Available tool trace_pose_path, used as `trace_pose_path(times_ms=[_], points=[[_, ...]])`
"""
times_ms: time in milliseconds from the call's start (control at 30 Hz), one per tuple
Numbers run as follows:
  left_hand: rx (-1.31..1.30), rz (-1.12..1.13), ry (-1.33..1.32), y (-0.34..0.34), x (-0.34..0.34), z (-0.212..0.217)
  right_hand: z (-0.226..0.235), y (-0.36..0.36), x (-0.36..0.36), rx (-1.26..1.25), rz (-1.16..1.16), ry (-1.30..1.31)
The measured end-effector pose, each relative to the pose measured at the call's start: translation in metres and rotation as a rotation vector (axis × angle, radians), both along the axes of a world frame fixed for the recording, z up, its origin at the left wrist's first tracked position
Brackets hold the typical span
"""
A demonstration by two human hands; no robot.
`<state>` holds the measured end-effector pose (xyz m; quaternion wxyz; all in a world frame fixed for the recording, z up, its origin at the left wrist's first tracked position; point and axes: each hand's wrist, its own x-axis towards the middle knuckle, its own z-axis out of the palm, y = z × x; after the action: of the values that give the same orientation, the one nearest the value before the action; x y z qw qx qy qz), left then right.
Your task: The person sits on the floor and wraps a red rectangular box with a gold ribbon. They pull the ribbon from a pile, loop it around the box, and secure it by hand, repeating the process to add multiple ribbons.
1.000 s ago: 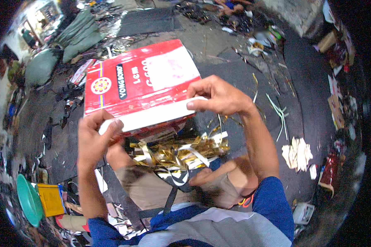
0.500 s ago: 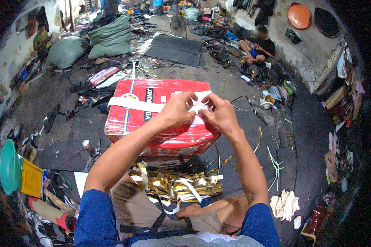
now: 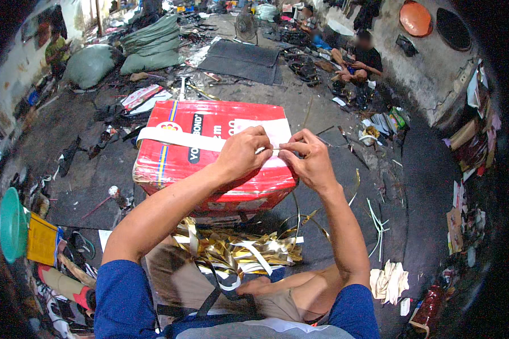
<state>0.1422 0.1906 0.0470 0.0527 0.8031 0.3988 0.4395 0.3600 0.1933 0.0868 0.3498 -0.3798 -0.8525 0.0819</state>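
A red carton (image 3: 169, 116) wrapped in clear film stands in front of me, its top used as a work surface. Across that top runs a white strip (image 3: 178, 138), hanging over the left edge and reaching my left hand (image 3: 244, 150). The fingers of that hand are pinched on the strip. My right hand (image 3: 312, 160) pinches its end just to the right, with a short bit showing between both hands. Under and behind the fingers lies a pale pinkish-white sheet (image 3: 276, 129). My fingertips partly hide the strip's end.
Gold and white strips (image 3: 237, 254) are heaped by my legs, below the carton. A green basin (image 3: 12, 225) and a yellow container (image 3: 43, 242) stand at left. Crumpled cream cloth (image 3: 389, 282) lies at right. Farther off are stuffed sacks (image 3: 91, 69), a fan (image 3: 246, 27) and a seated person (image 3: 363, 59).
My hands have drawn slightly lower and flatter over the sheet, fingertips still together on the strip. The carton sits a little farther left in view.
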Motion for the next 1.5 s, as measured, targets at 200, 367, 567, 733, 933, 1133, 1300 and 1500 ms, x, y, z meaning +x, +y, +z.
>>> trace_pose_path(times_ms=[200,367,567,733,933,1133,1300,1500], points=[[-0.224,-0.002,-0.097,-0.003,0.005,0.011,-0.002,0.005,0.005,0.018,0.081,-0.012],[-0.295,-0.026,-0.186,0.002,0.007,0.008,-0.001,0.012,0.008,0.011,0.069,-0.013],[-0.317,0.031,-0.194,0.002,0.003,0.010,-0.009,0.006,-0.006,-0.110,-0.073,0.154],[-0.346,0.111,-0.233,0.005,0.012,0.008,-0.038,0.024,-0.001,-0.327,-0.132,0.389],[-0.413,0.089,-0.013,0.016,0.010,0.030,-0.043,0.031,-0.015,-0.575,-0.114,0.633],[-0.268,-0.074,-0.070,0.024,0.015,0.026,-0.057,0.025,-0.005,-0.650,-0.091,0.902],[-0.216,-0.095,-0.227,0.024,0.031,0.017,-0.062,0.032,-0.003,-0.498,-0.069,0.703],[-0.229,-0.105,-0.258,0.019,0.037,0.013,-0.079,0.031,-0.002,-0.645,0.031,0.924]])
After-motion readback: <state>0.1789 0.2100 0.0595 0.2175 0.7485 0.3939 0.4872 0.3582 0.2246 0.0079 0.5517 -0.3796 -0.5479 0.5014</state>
